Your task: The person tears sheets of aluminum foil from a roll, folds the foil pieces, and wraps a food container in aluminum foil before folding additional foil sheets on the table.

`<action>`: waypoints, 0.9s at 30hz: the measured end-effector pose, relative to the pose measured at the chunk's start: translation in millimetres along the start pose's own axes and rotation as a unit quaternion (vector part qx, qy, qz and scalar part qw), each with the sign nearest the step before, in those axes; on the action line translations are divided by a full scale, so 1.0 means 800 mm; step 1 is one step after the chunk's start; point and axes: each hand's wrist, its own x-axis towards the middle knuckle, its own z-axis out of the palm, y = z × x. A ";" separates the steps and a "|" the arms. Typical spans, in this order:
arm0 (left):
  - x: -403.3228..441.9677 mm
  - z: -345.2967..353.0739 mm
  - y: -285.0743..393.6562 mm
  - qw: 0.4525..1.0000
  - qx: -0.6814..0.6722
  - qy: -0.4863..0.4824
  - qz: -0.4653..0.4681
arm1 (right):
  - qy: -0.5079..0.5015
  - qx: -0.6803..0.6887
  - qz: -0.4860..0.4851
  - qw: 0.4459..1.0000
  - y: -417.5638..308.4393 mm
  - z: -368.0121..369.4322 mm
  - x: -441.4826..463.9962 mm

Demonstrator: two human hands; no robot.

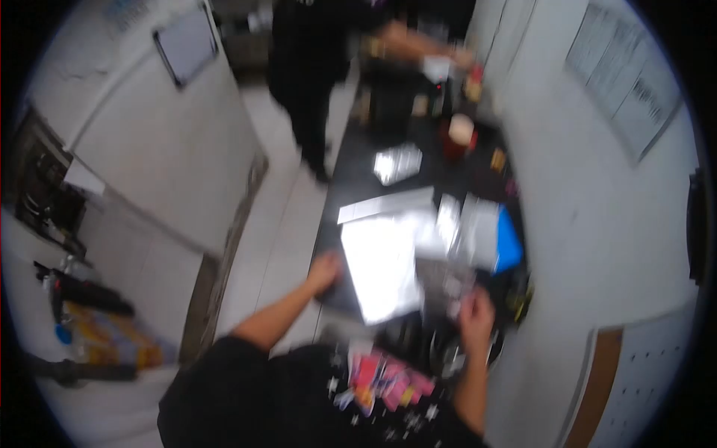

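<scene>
My left hand [325,272] is at the left edge of the dark table [340,291], beside a bright white sheet [381,269]; its fingers look curled, but blur hides whether anything is in them. Over the right side of the table, my right hand [476,312] has its fingers pinched together at a clear, shiny piece that looks like plastic [452,284]. A long white strip [385,205] lies along the top of the sheet. To the right are silvery packets [448,224] and a blue-edged pack [508,239].
Another person in dark clothes [310,67] stands at the far end, an arm reaching over the table. A foil piece [397,163] and a red container [457,138] sit farther back. A wall [567,209] borders the right side.
</scene>
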 end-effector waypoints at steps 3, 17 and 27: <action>-0.034 -0.002 0.042 0.962 -0.228 -0.077 -0.130 | -0.038 0.217 0.183 0.958 0.040 0.022 0.014; -0.074 0.050 0.071 0.941 -0.253 -0.122 -0.190 | -0.204 0.229 0.238 0.922 0.126 0.195 0.077; -0.081 0.085 0.042 0.990 -0.051 0.036 -0.124 | -0.278 0.160 0.225 0.920 0.163 0.219 0.075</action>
